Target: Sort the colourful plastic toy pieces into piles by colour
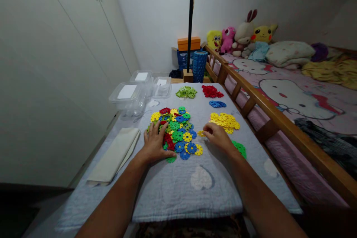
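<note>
The left hand [154, 145] is laid, fingers spread, over the left side of the mixed heap of notched plastic discs [178, 135]; a yellow notched disc [200, 133] is pinched by the right hand [217, 137] just beside the heap; the yellow disc pile [226, 121] is set just beyond that hand; blue pieces [217, 104], red pieces [212, 91] and light-green pieces [186, 92] are grouped farther back on the heart-patterned cloth [173, 197].

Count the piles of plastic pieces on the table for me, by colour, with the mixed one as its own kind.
Mixed-colour pile: 1
Light green pile: 1
Red pile: 1
Blue pile: 1
Yellow pile: 1
Darker green pile, partly hidden: 1
Total: 6
</note>
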Demonstrator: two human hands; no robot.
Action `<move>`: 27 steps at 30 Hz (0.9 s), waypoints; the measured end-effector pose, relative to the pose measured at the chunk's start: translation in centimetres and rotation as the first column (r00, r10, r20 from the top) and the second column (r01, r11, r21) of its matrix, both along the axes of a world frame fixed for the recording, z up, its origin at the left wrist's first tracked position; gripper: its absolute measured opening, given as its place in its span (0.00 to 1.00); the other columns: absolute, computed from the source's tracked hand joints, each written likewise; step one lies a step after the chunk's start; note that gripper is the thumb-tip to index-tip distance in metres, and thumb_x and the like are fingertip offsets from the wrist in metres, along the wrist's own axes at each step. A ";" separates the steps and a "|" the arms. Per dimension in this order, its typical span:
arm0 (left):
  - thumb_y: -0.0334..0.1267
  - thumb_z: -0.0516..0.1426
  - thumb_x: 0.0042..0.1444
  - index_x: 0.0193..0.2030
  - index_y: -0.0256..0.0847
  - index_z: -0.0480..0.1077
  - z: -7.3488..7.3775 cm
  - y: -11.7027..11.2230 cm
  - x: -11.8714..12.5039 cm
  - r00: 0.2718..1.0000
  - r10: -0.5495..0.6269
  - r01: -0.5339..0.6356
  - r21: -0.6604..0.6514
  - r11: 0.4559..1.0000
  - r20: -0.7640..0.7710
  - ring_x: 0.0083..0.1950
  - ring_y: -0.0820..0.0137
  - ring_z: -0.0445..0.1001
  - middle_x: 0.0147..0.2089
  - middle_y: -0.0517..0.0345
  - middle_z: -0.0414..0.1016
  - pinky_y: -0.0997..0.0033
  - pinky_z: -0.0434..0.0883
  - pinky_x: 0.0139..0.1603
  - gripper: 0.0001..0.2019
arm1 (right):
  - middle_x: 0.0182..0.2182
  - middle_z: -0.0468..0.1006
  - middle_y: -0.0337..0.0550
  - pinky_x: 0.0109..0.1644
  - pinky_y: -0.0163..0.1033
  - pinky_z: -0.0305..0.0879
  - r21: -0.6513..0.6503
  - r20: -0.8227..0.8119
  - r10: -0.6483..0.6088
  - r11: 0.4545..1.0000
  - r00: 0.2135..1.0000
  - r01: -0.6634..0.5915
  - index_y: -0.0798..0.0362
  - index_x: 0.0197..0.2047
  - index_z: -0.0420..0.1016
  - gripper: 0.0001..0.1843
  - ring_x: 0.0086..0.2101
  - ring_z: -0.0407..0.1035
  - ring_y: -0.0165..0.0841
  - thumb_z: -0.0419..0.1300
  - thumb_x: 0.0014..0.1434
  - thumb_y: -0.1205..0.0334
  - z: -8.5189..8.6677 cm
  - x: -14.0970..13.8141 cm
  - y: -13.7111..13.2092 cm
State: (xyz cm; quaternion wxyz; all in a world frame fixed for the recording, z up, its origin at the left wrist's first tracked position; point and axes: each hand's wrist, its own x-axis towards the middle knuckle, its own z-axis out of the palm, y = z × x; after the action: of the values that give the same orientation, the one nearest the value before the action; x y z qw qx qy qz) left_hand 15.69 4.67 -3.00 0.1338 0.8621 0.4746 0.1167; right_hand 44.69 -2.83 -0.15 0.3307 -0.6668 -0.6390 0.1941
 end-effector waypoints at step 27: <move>0.60 0.67 0.44 0.72 0.45 0.57 -0.3 0.2 1.2 0.996 0.083 -0.088 0.123 0.989 0.045 0.75 0.39 0.47 0.74 0.38 0.50 0.34 0.47 0.70 0.50 | 0.44 0.79 0.50 0.51 0.47 0.66 0.078 0.277 -0.307 0.952 0.911 0.297 0.52 0.44 0.80 0.16 0.45 0.72 0.43 0.59 0.57 0.54 -0.8 7.9 -4.6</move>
State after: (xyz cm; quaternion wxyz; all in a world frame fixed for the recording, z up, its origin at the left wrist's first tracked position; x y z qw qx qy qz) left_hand 16.84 4.85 -3.31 0.0839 0.8452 0.5002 0.1688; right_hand 52.56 -7.42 -0.94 0.2723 -0.7728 -0.5724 0.0315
